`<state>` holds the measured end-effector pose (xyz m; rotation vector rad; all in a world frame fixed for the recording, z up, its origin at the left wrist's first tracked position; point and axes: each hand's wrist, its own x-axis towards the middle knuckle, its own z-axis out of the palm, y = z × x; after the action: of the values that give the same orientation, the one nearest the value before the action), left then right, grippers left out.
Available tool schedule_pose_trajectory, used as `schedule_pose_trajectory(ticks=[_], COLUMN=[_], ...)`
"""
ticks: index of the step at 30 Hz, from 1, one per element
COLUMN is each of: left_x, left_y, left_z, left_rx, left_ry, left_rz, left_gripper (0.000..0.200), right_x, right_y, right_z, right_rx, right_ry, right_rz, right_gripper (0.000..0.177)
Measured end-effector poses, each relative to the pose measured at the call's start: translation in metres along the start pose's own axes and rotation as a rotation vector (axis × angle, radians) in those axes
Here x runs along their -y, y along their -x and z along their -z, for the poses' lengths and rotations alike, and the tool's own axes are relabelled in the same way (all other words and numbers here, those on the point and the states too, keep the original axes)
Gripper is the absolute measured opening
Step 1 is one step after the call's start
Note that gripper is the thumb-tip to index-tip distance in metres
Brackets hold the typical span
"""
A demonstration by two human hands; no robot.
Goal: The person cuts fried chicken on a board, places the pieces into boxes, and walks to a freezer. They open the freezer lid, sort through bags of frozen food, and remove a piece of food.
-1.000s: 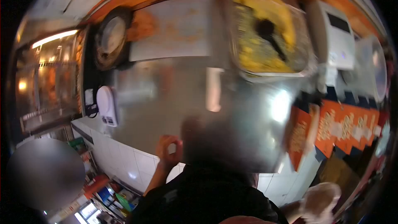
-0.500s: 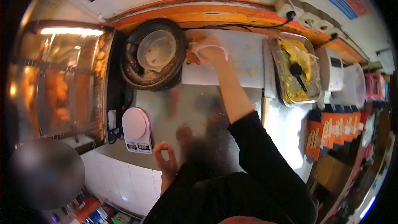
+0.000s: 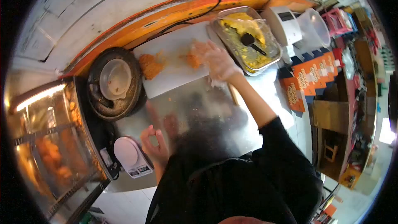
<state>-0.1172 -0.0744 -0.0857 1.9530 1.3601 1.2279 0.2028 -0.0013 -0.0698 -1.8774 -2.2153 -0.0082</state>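
My right hand [image 3: 217, 62], in a clear plastic glove, is over the right part of a white cutting board [image 3: 178, 76]. Its fingers are stretched out beside a small orange-brown piece of fried food [image 3: 192, 60]; whether they touch it is hard to tell. A larger piece of fried food [image 3: 151, 66] lies at the board's left end among crumbs. Below the gloved hand, a knife's pale handle [image 3: 234, 95] shows, its blade mostly hidden. My bare left hand [image 3: 155, 144] is beside a white kitchen scale [image 3: 129, 157], thumb and finger curled into a ring with nothing in them.
A dark round stone mortar [image 3: 96, 95] holding a plastic tub [image 3: 116, 79] stands left of the board. To the right are a tray of yellow food [image 3: 259, 64] with a black scoop, a white device [image 3: 282, 25] and orange boxes [image 3: 295, 94]. A lit display case [image 3: 54, 141] stands at left.
The view has turned. My right hand has moved rightward along the board, uncovering the larger fried piece at its left end. My left hand keeps its ring shape near the scale.
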Motion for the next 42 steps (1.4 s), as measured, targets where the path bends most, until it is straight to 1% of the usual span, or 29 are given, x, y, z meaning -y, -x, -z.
schedule_pose_trajectory(ticks=[2,3,4,5,7,8,9,12,13,14,17,18,19,21,22,23,25,26,27,29,30,31,33,35,37,39,40,41,42], left_x=[-0.003,-0.004,-0.006,-0.009,-0.027,-0.042,-0.059,-0.076,-0.075,-0.070,-0.027,-0.012,-0.004,0.015,0.026,0.034,0.044,0.044,0.043,0.024,0.020,0.030,0.056,0.057,0.054,0.041,0.045,0.053,0.075], left_y=[-0.016,-0.028,-0.042,-0.057,-0.098,-0.122,-0.149,-0.210,-0.225,-0.238,-0.259,-0.259,-0.260,-0.257,-0.254,-0.262,-0.278,-0.279,-0.285,-0.277,-0.270,-0.268,-0.262,-0.269,-0.282,-0.269,-0.259,-0.251,-0.251], left_z=[-0.021,-0.034,-0.050,-0.064,-0.086,-0.093,-0.101,-0.137,-0.156,-0.176,-0.247,-0.266,-0.274,-0.290,-0.296,-0.307,-0.309,-0.305,-0.302,-0.280,-0.271,-0.277,-0.287,-0.279,-0.278,-0.252,-0.250,-0.251,-0.267], left_rx=[-0.022,-0.060,-0.085,-0.105,-0.028,0.001,0.026,0.139,0.191,0.284,0.451,0.532,0.537,0.539,0.593,0.513,0.428,0.565,0.553,0.484,0.532,0.540,0.507,0.531,0.450,0.496,0.539,0.581,0.486], left_ry=[0.121,0.222,0.288,0.345,0.317,0.284,0.249,0.414,0.488,0.420,0.267,0.181,0.178,0.220,0.204,0.249,0.190,0.208,0.194,0.293,0.245,0.251,0.210,0.161,0.309,0.214,0.205,0.199,0.205], left_rz=[0.000,0.006,-0.035,-0.068,-0.204,-0.314,-0.431,-0.560,-0.554,-0.642,-0.800,-0.868,-0.861,-0.784,-0.654,-0.724,-0.729,-0.591,-0.599,-0.726,-0.684,-0.676,-0.655,-0.644,-0.602,-0.580,-0.551,-0.519,-0.650], left_gripper=[0.024,0.025,0.026,0.026,0.021,0.019,0.016,0.014,0.014,0.012,0.011,0.011,0.011,0.012,0.014,0.016,0.016,0.016,0.016,0.019,0.019,0.019,0.019,0.019,0.010,0.019,0.020,0.020,0.021], right_x=[-0.004,0.020,0.014,0.010,-0.008,-0.006,-0.004,0.024,0.027,0.031,0.019,0.014,0.013,0.016,0.009,0.005,0.004,0.005,0.005,0.014,0.017,0.021,0.036,0.026,0.023,0.039,0.045,0.045,0.046], right_y=[0.074,0.094,0.105,0.123,0.139,0.118,0.109,0.101,0.098,0.098,0.076,0.080,0.073,0.060,0.056,0.048,0.035,0.031,0.025,0.034,0.062,0.081,0.035,0.029,0.026,0.037,0.054,0.052,0.046], right_z=[-0.041,-0.028,-0.037,-0.064,-0.118,-0.076,-0.053,0.003,0.011,0.012,-0.019,-0.041,-0.038,-0.028,-0.045,-0.047,-0.039,-0.035,-0.026,-0.009,-0.042,-0.070,-0.039,-0.044,-0.032,-0.002,-0.026,-0.035,-0.042], right_rx=[-0.493,-0.287,0.212,0.229,0.043,0.397,0.183,0.184,0.183,0.185,0.323,0.186,0.194,0.337,0.395,0.416,0.368,0.421,0.411,0.582,0.304,0.083,0.446,0.426,0.385,0.438,0.284,0.292,0.386], right_ry=[-0.083,0.120,0.107,0.104,0.187,0.122,-0.088,-0.153,-0.388,-0.626,-0.826,-0.896,-0.901,-0.560,-0.533,-0.539,-0.656,-0.571,-0.575,-0.572,-0.696,-0.278,-0.540,-0.610,-0.671,-0.785,-0.746,-0.746,-0.725], right_rz=[-0.298,-0.601,-0.704,-0.713,-0.801,-0.761,-0.775,-0.831,-0.882,-0.938,-0.917,-0.851,-0.852,-0.891,-0.899,-0.904,-0.856,-0.878,-0.861,-0.898,-0.760,-0.281,-0.894,-0.843,-0.790,-0.815,-0.745,-0.757,-0.788], right_gripper=[0.046,0.046,0.043,0.043,0.043,0.036,0.029,0.037,0.045,0.053,0.054,0.059,0.059,0.064,0.068,0.068,0.068,0.067,0.067,0.064,0.062,0.059,0.054,0.055,0.055,0.059,0.061,0.061,0.061])
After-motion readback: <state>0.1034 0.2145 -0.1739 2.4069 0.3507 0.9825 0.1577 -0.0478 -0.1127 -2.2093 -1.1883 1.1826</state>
